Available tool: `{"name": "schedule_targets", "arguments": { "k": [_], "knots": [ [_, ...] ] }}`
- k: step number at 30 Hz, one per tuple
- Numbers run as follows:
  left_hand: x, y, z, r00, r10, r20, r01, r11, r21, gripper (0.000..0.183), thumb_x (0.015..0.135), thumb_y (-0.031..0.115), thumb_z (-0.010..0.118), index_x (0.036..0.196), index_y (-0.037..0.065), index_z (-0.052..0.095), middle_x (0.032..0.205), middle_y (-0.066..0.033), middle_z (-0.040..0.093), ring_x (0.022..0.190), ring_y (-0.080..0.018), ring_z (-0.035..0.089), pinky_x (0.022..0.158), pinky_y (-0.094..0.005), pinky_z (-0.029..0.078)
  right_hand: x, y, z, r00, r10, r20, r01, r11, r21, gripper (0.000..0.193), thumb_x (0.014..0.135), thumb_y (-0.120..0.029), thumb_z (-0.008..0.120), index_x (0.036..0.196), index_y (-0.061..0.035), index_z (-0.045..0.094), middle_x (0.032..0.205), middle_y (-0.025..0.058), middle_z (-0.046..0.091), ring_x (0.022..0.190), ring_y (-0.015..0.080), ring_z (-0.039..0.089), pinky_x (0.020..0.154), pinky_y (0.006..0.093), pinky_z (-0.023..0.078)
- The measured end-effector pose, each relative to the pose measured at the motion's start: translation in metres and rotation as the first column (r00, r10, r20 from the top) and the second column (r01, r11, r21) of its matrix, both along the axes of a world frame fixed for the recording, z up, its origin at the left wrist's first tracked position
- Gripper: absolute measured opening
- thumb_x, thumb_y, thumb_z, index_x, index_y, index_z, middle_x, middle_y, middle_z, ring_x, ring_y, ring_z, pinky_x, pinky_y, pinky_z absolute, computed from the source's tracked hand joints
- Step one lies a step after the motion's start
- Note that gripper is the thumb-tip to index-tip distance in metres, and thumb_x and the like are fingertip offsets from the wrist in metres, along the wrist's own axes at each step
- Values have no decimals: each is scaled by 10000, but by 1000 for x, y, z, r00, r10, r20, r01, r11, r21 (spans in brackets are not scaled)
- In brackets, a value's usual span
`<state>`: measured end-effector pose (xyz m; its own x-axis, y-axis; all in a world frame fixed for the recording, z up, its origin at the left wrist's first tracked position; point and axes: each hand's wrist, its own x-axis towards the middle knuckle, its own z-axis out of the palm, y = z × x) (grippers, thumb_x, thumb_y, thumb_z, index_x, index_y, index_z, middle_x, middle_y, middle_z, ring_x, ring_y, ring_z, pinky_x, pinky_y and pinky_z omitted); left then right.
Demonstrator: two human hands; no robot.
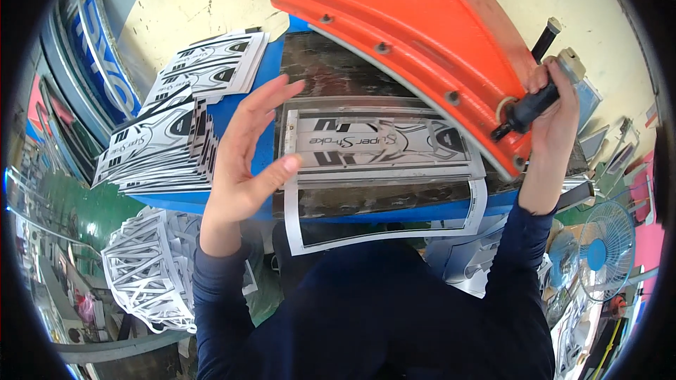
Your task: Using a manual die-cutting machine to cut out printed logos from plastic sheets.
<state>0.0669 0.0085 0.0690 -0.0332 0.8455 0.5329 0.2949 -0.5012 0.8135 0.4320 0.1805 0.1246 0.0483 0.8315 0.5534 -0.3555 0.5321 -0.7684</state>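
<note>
My right hand (561, 116) is closed around the black handle (533, 108) at the end of the orange swing arm (422, 17) of a press. The arm slants over the right part of a clear cutting die (352, 181). Beneath the die, a white sheet with black printed graphics (338, 141) shows through. A white offcut frame (384, 241) hangs past the near edge of the dark, worn cutting board (338, 63). My left hand (243, 165) is open beside the die's left end, its fingers and thumb spread with nothing between them.
Stacks of printed sheets (158, 137) lie on the blue table (264, 105) to the left. Below them is a heap of cut-out white paper frames (144, 267). A blue fan (598, 255) stands at the lower right, and framed panels (105, 56) lean at the far left.
</note>
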Motion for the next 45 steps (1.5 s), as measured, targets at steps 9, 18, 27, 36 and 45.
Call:
{"name": "schedule_targets", "arguments": {
  "k": [9,18,27,36,45],
  "knots": [
    [56,19,59,923,-172,-343,266,931,250,1035,803,218,841,1597,3,213,1448,-262,555,1375,-338,527,1128,-454,396,-64,-87,1,888,307,343,-388,900,200,697,975,-333,602,1488,92,399,1510,259,472,1327,348,560,1129,471,414],
    [63,-24,76,820,469,-328,-286,833,474,795,852,-41,740,1524,-87,319,1353,-286,609,1088,-293,718,897,-340,601,13,5,21,212,-958,194,374,263,889,471,887,-157,744,1308,4,609,1404,180,585,1273,258,571,1056,390,425],
    [-6,-40,72,612,765,-203,-571,604,557,361,1001,42,632,1344,3,526,1194,-234,692,1086,-232,720,900,-267,599,14,22,25,499,-864,72,334,269,903,310,768,-137,811,1005,-43,634,1295,181,571,1185,305,554,960,436,443],
    [-28,-40,57,544,827,-144,-630,516,581,298,1016,109,632,1275,-8,544,1129,-249,711,1059,-265,730,879,-323,629,-7,16,7,613,-783,108,247,319,915,346,805,-54,809,1109,-22,646,1287,185,612,1184,260,591,1019,386,449],
    [-21,-37,51,565,818,-106,-643,517,565,294,1010,73,621,1273,-14,524,1101,-253,711,1033,-285,736,862,-356,646,-8,21,-1,713,-694,103,266,403,876,318,778,-3,811,1029,-14,615,1281,196,596,1195,273,588,1027,399,448]
  ]
}}
